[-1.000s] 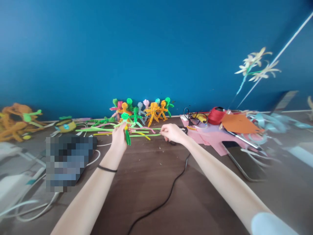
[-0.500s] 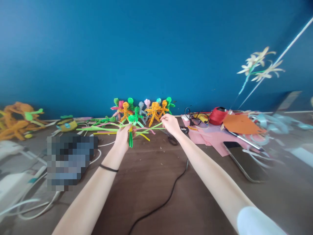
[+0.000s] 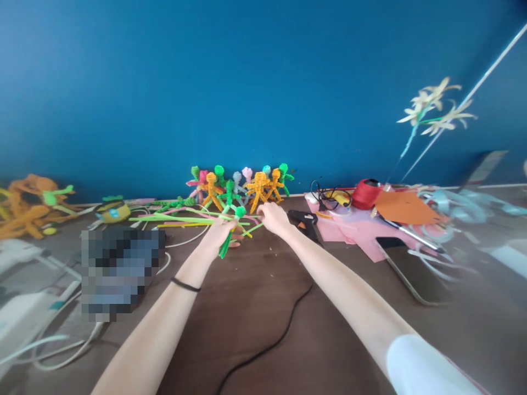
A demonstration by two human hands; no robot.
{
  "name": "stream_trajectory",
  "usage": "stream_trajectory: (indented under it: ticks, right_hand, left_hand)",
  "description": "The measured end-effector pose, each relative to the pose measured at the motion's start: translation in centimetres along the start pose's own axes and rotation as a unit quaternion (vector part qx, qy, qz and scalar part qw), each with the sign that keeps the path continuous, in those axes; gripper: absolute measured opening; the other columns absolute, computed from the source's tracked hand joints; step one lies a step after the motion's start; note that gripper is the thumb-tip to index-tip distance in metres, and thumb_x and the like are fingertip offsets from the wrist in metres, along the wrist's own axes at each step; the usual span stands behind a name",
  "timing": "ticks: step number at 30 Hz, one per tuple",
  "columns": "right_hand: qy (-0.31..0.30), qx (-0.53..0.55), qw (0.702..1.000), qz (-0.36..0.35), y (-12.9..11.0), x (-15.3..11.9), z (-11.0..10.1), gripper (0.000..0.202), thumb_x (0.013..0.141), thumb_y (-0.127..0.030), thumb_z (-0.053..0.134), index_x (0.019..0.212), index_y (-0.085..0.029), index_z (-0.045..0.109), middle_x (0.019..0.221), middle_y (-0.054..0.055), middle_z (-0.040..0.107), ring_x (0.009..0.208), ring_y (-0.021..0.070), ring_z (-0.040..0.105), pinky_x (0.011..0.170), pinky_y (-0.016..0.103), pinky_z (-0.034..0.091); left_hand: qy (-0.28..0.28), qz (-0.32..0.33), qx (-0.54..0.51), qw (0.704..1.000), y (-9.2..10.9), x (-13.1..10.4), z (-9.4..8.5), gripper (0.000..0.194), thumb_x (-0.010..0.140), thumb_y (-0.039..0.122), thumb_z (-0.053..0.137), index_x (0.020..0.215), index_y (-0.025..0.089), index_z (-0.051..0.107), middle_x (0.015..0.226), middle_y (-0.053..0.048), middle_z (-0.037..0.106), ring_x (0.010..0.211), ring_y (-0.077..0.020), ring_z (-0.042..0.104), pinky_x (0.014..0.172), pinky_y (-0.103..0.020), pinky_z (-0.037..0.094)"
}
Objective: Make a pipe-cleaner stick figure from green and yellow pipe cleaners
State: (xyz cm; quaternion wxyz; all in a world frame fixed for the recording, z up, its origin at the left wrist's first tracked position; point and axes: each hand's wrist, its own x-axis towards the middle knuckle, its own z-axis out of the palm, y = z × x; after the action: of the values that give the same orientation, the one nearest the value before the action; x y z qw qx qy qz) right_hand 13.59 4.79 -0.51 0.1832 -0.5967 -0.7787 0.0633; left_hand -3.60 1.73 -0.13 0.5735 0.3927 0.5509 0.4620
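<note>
My left hand (image 3: 220, 236) is closed around a green pipe-cleaner figure (image 3: 224, 247), whose round head pokes out above the fingers and whose green strands hang below. Just to the right, my right hand (image 3: 272, 218) pinches a light green pipe cleaner (image 3: 254, 228) that runs toward the left hand. Loose green, pink and yellow pipe cleaners (image 3: 181, 224) lie behind and left of the left hand. Behind both hands, several pipe-cleaner figures, among them an orange one (image 3: 259, 187), stand by the blue wall.
A black glue gun (image 3: 303, 220) lies right of my right hand. Farther right are a red spool (image 3: 366, 193), orange sheet (image 3: 405, 208), pink sheets and a phone (image 3: 411, 271). A black cable (image 3: 269, 349) crosses the table front. Orange pipe-cleaner pieces (image 3: 28, 211) lie far left.
The green figure has moved right and slightly down with my left hand. My right hand has come left and lower, nearer to it, uncovering the glue gun.
</note>
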Motion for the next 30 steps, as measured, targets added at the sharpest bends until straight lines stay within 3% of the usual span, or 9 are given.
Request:
stream_trajectory:
  ticks: [6, 15, 17, 21, 25, 30]
  right_hand:
    - [0.008, -0.006, 1.0, 0.009, 0.0, 0.4, 1.1, 0.016, 0.077, -0.01, 0.048, 0.075, -0.017, 0.061, 0.092, 0.008, 0.061, 0.09, 0.0206, 0.051, 0.074, 0.03, 0.037]
    - [0.074, 0.015, 0.997, 0.004, 1.1, 0.3, -0.8, 0.016, 0.081, -0.009, 0.04, 0.081, -0.016, 0.055, 0.091, 0.01, 0.062, 0.09, 0.0216, 0.052, 0.079, 0.033, 0.036]
    - [0.084, 0.052, 0.995, 0.01, 1.5, -0.1, -1.4, 0.017, 0.083, -0.01, 0.037, 0.087, -0.017, 0.052, 0.084, 0.007, 0.063, 0.079, 0.0186, 0.055, 0.073, 0.031, 0.038]
    - [0.103, 0.237, 0.966, 0.007, 2.6, -1.2, -2.4, 0.012, 0.082, -0.016, 0.04, 0.089, -0.017, 0.05, 0.072, 0.001, 0.06, 0.061, 0.0117, 0.054, 0.065, 0.025, 0.041]
    - [0.074, 0.298, 0.951, 0.026, 4.0, -2.5, -3.6, 0.015, 0.079, -0.018, 0.042, 0.089, -0.015, 0.053, 0.069, 0.0, 0.059, 0.049, 0.0075, 0.047, 0.055, 0.022, 0.039]
    - [-0.066, 0.294, 0.952, 0.053, 5.1, -4.0, -6.5, 0.017, 0.078, -0.026, 0.05, 0.087, -0.013, 0.057, 0.067, 0.002, 0.059, 0.044, 0.0052, 0.043, 0.045, 0.02, 0.034]
  left_hand:
    - [-0.017, 0.067, 0.052, 0.996, -0.8, 0.4, 0.5, 0.023, 0.056, 0.021, 0.072, 0.073, 0.018, 0.056, 0.057, -0.004, 0.065, 0.054, -0.0194, 0.064, 0.049, -0.026, 0.046]
    - [-0.012, 0.173, 0.085, 0.981, -0.8, 0.5, 0.4, 0.013, 0.063, 0.018, 0.066, 0.069, 0.019, 0.054, 0.06, -0.002, 0.067, 0.071, -0.0202, 0.064, 0.076, -0.032, 0.043]
    - [-0.016, 0.179, 0.049, 0.983, -0.8, 0.6, 0.3, 0.015, 0.063, 0.02, 0.067, 0.071, 0.018, 0.053, 0.061, -0.003, 0.067, 0.073, -0.02, 0.064, 0.079, -0.032, 0.042]
    - [0.003, 0.166, -0.044, 0.985, -1.0, 1.0, 0.0, 0.023, 0.064, 0.027, 0.069, 0.076, 0.018, 0.051, 0.062, -0.003, 0.068, 0.072, -0.0186, 0.065, 0.071, -0.029, 0.042]
    - [0.059, 0.145, -0.129, 0.979, -0.5, 1.0, -0.3, 0.027, 0.062, 0.029, 0.07, 0.077, 0.018, 0.051, 0.063, -0.001, 0.066, 0.065, -0.0167, 0.065, 0.062, -0.026, 0.043]
    - [0.14, 0.109, -0.228, 0.957, 0.7, 0.6, -0.4, 0.007, 0.074, 0.017, 0.056, 0.074, 0.017, 0.049, 0.053, 0.002, 0.059, 0.048, -0.0113, 0.059, 0.051, -0.023, 0.044]
